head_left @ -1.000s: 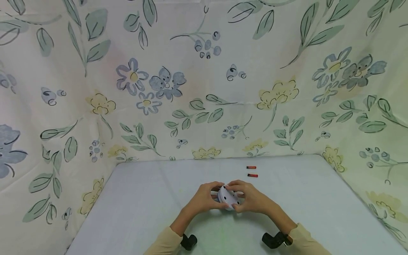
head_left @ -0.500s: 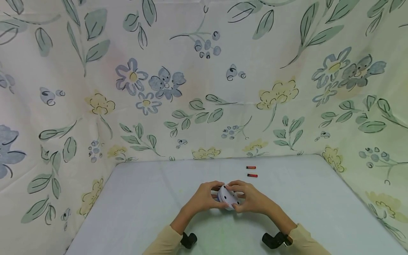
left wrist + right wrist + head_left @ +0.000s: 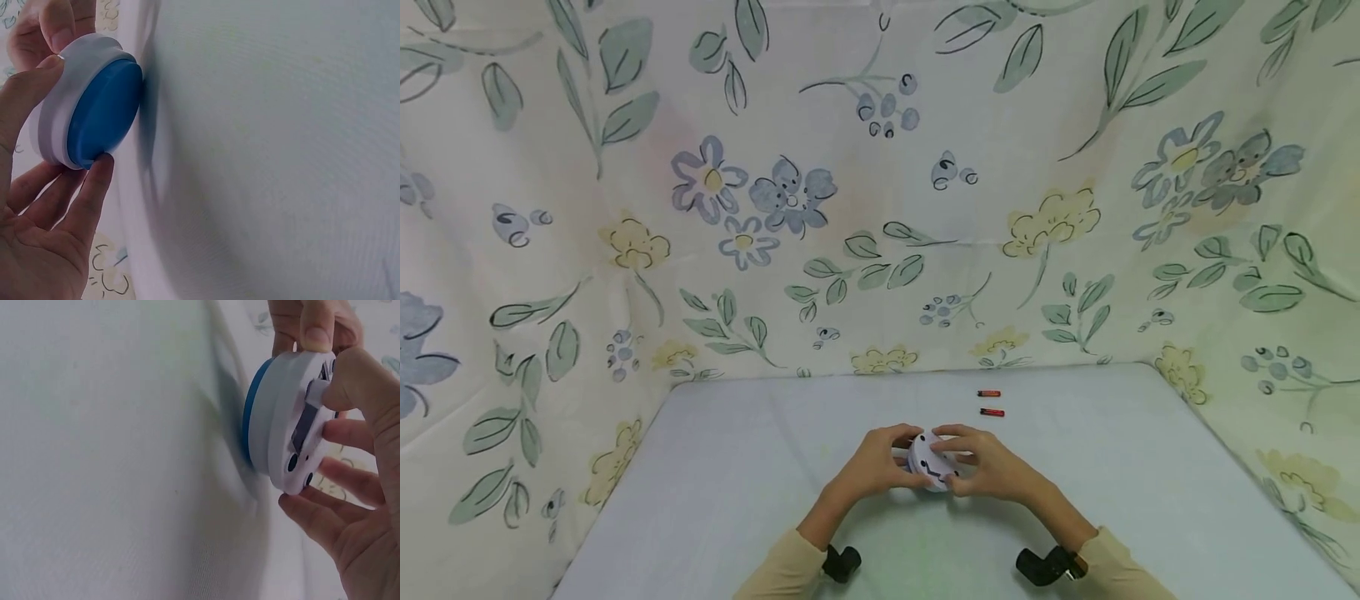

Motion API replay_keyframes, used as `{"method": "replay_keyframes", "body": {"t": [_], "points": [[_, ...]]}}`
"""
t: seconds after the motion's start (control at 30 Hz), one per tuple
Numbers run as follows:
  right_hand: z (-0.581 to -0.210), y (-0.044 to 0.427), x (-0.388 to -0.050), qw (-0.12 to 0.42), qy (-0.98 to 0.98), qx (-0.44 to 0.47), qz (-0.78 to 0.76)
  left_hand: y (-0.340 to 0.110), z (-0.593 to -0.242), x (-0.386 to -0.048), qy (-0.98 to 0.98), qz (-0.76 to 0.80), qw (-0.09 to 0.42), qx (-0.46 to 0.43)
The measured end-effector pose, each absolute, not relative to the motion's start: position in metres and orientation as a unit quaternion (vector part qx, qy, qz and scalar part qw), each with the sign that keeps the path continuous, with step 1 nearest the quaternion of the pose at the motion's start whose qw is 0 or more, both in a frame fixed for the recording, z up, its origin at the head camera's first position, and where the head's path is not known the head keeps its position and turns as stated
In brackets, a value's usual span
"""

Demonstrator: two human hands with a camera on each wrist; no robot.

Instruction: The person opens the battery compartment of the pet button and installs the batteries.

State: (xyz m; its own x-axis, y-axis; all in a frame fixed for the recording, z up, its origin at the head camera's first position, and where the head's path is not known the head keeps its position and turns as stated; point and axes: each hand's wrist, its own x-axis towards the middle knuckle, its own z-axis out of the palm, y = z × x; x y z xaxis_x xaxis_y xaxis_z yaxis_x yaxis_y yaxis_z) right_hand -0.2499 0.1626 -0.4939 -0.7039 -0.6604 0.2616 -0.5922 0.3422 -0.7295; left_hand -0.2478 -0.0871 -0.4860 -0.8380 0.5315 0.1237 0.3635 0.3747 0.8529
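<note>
A round white device (image 3: 928,461) with a blue face (image 3: 107,112) is held on edge, tilted, between both hands in the head view. My left hand (image 3: 874,462) grips its rim, thumb on one side and fingers on the other. My right hand (image 3: 992,465) holds it around the back, several fingertips touching the rim and back. In the right wrist view, a dark slot (image 3: 304,427) shows in the white back, and the right thumb presses a small white piece (image 3: 317,393) at it. Dark round holes dot the back. The slot's inside is partly hidden by the thumb.
Two small red batteries, a farther one (image 3: 988,393) and a nearer one (image 3: 992,412), lie on the white table (image 3: 760,467) beyond the right hand. A floral cloth (image 3: 880,208) hangs behind and at both sides. Each wrist carries a black camera.
Both hands and the device have shifted slightly left. A dark line now shows on the device's back, where the head view earlier showed plain white with dark dots.
</note>
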Motion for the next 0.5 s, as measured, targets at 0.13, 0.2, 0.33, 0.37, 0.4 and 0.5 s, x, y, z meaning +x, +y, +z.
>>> {"method": "replay_keyframes", "body": {"t": [0.13, 0.2, 0.33, 0.37, 0.4, 0.5], "points": [[-0.495, 0.161, -0.251, 0.060, 0.824, -0.367, -0.428, -0.091, -0.488, -0.248, 0.825, 0.490, 0.084, 0.267], [-0.496, 0.161, -0.253, 0.067, 0.820, -0.356, -0.443, -0.092, -0.488, -0.248, 0.824, 0.491, 0.083, 0.271], [-0.499, 0.162, -0.257, 0.070, 0.806, -0.346, -0.475, -0.093, -0.489, -0.250, 0.819, 0.494, 0.080, 0.282], [-0.500, 0.162, -0.258, 0.069, 0.804, -0.346, -0.478, -0.093, -0.490, -0.250, 0.818, 0.495, 0.081, 0.282], [-0.500, 0.162, -0.259, 0.069, 0.803, -0.347, -0.480, -0.093, -0.490, -0.250, 0.818, 0.496, 0.081, 0.281], [-0.500, 0.161, -0.260, 0.065, 0.803, -0.352, -0.476, -0.093, -0.490, -0.250, 0.818, 0.498, 0.086, 0.275]]}}
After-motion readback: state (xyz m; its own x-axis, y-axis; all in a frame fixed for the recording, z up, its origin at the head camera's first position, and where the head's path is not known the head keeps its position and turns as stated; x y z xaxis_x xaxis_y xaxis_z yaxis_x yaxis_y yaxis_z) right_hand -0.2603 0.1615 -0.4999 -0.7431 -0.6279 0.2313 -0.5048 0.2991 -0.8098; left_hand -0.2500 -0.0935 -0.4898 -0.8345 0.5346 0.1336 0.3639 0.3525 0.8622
